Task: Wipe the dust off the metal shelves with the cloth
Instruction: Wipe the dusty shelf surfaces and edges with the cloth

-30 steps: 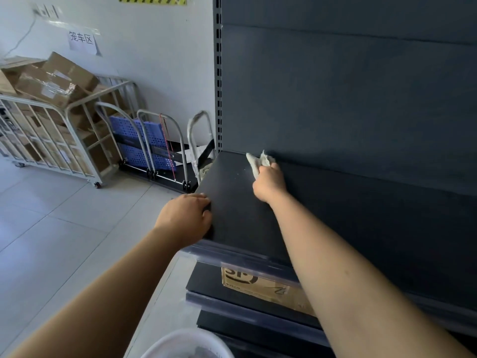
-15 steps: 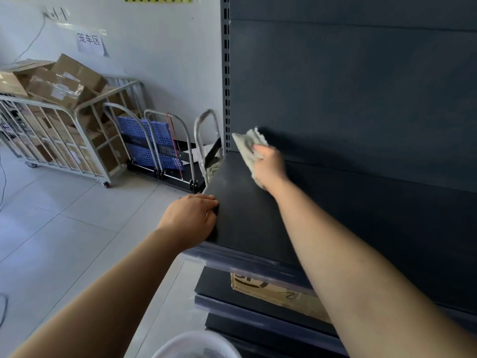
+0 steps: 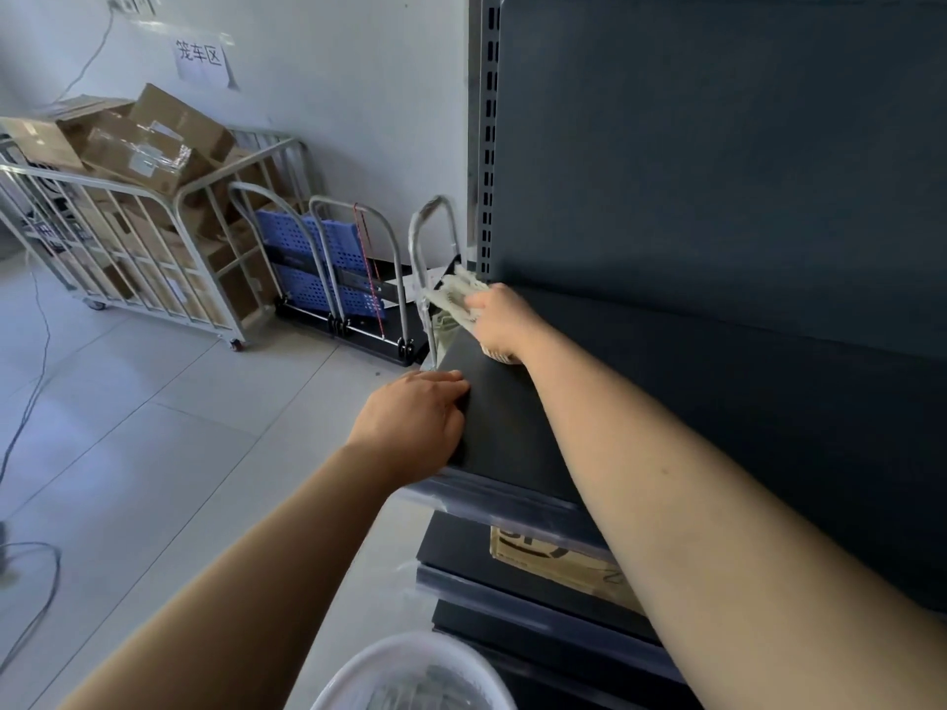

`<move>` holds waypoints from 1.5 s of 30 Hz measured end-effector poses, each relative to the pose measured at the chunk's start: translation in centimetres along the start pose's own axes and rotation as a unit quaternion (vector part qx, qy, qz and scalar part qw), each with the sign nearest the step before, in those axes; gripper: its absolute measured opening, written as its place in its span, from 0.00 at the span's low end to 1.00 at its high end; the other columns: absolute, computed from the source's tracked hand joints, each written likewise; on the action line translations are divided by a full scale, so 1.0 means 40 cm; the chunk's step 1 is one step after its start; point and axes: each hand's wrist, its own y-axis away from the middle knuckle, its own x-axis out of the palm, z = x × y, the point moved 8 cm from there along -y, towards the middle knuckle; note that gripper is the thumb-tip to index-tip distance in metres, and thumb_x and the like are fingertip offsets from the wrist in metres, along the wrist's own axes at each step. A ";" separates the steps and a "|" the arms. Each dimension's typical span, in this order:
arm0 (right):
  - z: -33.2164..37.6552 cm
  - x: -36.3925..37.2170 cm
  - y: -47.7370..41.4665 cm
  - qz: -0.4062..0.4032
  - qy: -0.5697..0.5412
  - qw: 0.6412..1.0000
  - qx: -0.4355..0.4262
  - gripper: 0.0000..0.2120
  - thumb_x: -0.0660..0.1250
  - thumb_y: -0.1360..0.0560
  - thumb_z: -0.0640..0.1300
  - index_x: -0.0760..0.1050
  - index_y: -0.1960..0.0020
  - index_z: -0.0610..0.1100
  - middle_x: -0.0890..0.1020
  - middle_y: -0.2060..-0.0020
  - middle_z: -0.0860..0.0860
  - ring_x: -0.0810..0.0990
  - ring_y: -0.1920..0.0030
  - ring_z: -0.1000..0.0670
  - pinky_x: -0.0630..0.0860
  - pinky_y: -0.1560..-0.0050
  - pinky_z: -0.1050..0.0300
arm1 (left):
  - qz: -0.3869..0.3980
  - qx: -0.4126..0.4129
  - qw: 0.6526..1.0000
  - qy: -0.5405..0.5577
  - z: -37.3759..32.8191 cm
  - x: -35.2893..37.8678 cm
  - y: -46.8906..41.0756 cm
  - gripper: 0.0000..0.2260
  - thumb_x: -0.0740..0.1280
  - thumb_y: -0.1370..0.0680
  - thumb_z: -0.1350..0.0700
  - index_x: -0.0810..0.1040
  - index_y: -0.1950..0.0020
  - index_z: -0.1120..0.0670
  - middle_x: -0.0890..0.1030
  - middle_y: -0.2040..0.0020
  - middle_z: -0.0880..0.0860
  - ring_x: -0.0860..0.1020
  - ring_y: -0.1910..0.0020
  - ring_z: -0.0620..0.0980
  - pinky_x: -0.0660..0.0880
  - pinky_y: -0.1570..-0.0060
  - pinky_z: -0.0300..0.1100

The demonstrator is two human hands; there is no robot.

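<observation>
Mid-wipe at the far left corner of the top shelf (image 3: 512,427): cloth (image 3: 453,297) bunched under the right hand (image 3: 505,320), fingers clamped on it, part of it overhanging the shelf's left edge. Left hand (image 3: 415,420) braced on that same edge nearer the front, fingers curled over it (holding nothing). Next, probably: drag the cloth along the untouched span, pressing flat

Off-white cloth (image 3: 453,294), dark-grey shelf (image 3: 505,433)

pale cloth (image 3: 453,297) crumpled, dark shelf's (image 3: 502,417) back-left corner
</observation>
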 end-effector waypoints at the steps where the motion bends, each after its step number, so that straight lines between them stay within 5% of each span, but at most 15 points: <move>1: 0.016 0.008 0.008 0.014 -0.055 0.998 0.001 0.22 0.55 0.24 0.32 0.71 0.32 0.40 0.72 0.32 0.42 0.76 0.41 0.44 0.72 0.51 0.68 | 0.003 0.002 1.000 0.001 -0.001 0.000 0.002 0.23 0.54 0.26 0.51 0.73 0.32 0.50 0.72 0.30 0.48 0.70 0.32 0.50 0.68 0.35 0.45; 4: 0.008 -0.011 0.051 -0.011 -0.208 0.978 0.028 0.25 0.53 0.26 0.29 0.72 0.33 0.42 0.74 0.33 0.45 0.77 0.46 0.50 0.67 0.69 0.77 | 0.002 0.006 1.000 0.006 -0.001 0.000 0.017 0.20 0.57 0.24 0.54 0.74 0.33 0.51 0.73 0.31 0.49 0.71 0.34 0.52 0.70 0.38 0.46; 6: -0.051 -0.071 0.093 -0.094 -0.249 0.962 0.055 0.22 0.55 0.25 0.30 0.72 0.33 0.41 0.74 0.33 0.46 0.75 0.40 0.50 0.67 0.56 0.76 | -0.020 -0.002 0.999 0.027 0.002 -0.015 0.027 0.17 0.58 0.25 0.55 0.76 0.38 0.52 0.77 0.36 0.50 0.75 0.40 0.53 0.75 0.45 0.48; 9: -0.183 -0.172 0.172 -0.206 -0.150 0.962 0.094 0.18 0.58 0.24 0.36 0.73 0.35 0.41 0.72 0.32 0.46 0.71 0.33 0.46 0.68 0.41 0.62 | -0.044 -0.037 0.996 0.069 0.020 -0.033 0.048 0.15 0.61 0.27 0.55 0.77 0.43 0.56 0.79 0.43 0.54 0.77 0.47 0.56 0.77 0.51 0.49; 12: -0.278 -0.157 0.245 -0.169 0.058 0.971 0.157 0.26 0.59 0.25 0.34 0.64 0.28 0.43 0.61 0.25 0.47 0.65 0.31 0.42 0.66 0.35 0.55 | -0.017 -0.061 0.995 0.080 0.041 -0.023 0.083 0.10 0.61 0.27 0.52 0.78 0.52 0.54 0.80 0.55 0.54 0.78 0.58 0.55 0.76 0.60 0.46; 18: -0.115 -0.024 0.219 -0.086 0.072 0.989 0.092 0.25 0.58 0.26 0.36 0.67 0.29 0.40 0.59 0.25 0.42 0.62 0.28 0.42 0.60 0.29 0.56 | -0.033 -0.068 0.993 0.086 0.049 -0.028 0.140 0.15 0.57 0.22 0.48 0.76 0.60 0.55 0.79 0.66 0.54 0.76 0.66 0.54 0.72 0.68 0.45; 23: 0.055 0.057 0.196 -0.016 -0.006 0.999 0.043 0.21 0.59 0.26 0.35 0.71 0.32 0.40 0.68 0.33 0.39 0.73 0.39 0.40 0.69 0.43 0.57 | -0.042 -0.060 0.993 0.091 0.057 -0.035 0.167 0.16 0.56 0.21 0.47 0.75 0.58 0.55 0.79 0.63 0.53 0.76 0.62 0.54 0.73 0.65 0.46; 25: 0.098 0.074 0.206 0.010 -0.103 0.994 0.026 0.24 0.56 0.25 0.32 0.70 0.31 0.42 0.70 0.31 0.43 0.76 0.43 0.47 0.70 0.52 0.69 | -0.043 -0.063 0.993 0.095 0.057 -0.035 0.172 0.16 0.55 0.21 0.46 0.75 0.57 0.55 0.80 0.61 0.53 0.77 0.61 0.55 0.73 0.64 0.46; 28: 0.081 0.036 0.241 -0.049 -0.180 0.982 0.038 0.23 0.56 0.24 0.31 0.71 0.31 0.43 0.73 0.33 0.45 0.76 0.46 0.50 0.69 0.58 0.74 | -0.034 -0.065 0.992 0.107 0.055 -0.035 0.177 0.17 0.56 0.21 0.45 0.78 0.53 0.55 0.82 0.58 0.53 0.79 0.57 0.55 0.77 0.59 0.50; 32: -0.074 -0.116 0.325 -0.177 -0.062 0.979 0.077 0.21 0.58 0.27 0.29 0.73 0.36 0.36 0.71 0.32 0.37 0.69 0.32 0.40 0.66 0.39 0.61 | -0.021 -0.077 0.990 0.118 0.070 -0.034 0.184 0.19 0.59 0.22 0.44 0.76 0.63 0.56 0.77 0.69 0.52 0.76 0.68 0.53 0.69 0.70 0.42; 35: -0.222 -0.139 0.423 -0.178 0.022 0.956 0.232 0.26 0.56 0.23 0.36 0.60 0.26 0.45 0.61 0.26 0.42 0.61 0.28 0.43 0.65 0.34 0.55 | -0.008 -0.072 0.991 0.117 0.073 -0.029 0.189 0.16 0.61 0.22 0.46 0.77 0.62 0.56 0.77 0.69 0.51 0.75 0.68 0.51 0.67 0.70 0.41; 38: -0.193 -0.079 0.445 -0.163 -0.016 0.964 0.209 0.29 0.54 0.24 0.34 0.54 0.24 0.42 0.51 0.23 0.48 0.56 0.25 0.47 0.65 0.29 0.54 | 0.006 -0.054 0.991 0.122 0.075 -0.030 0.191 0.12 0.62 0.22 0.49 0.79 0.57 0.56 0.80 0.66 0.53 0.77 0.66 0.52 0.74 0.66 0.43; 41: -0.092 -0.015 0.398 -0.097 -0.020 0.979 0.176 0.29 0.57 0.25 0.34 0.56 0.25 0.39 0.53 0.24 0.46 0.61 0.27 0.44 0.60 0.29 0.60 | 0.014 -0.038 0.993 0.115 0.075 -0.033 0.198 0.11 0.62 0.22 0.52 0.79 0.57 0.56 0.80 0.64 0.53 0.77 0.64 0.54 0.75 0.63 0.45; 45: 0.075 0.066 0.341 -0.022 -0.048 0.995 0.090 0.27 0.56 0.23 0.35 0.59 0.25 0.43 0.56 0.24 0.45 0.61 0.27 0.43 0.61 0.29 0.56 | 0.020 -0.028 0.994 0.102 0.072 -0.033 0.209 0.10 0.60 0.22 0.53 0.77 0.58 0.55 0.76 0.67 0.51 0.76 0.65 0.54 0.69 0.67 0.43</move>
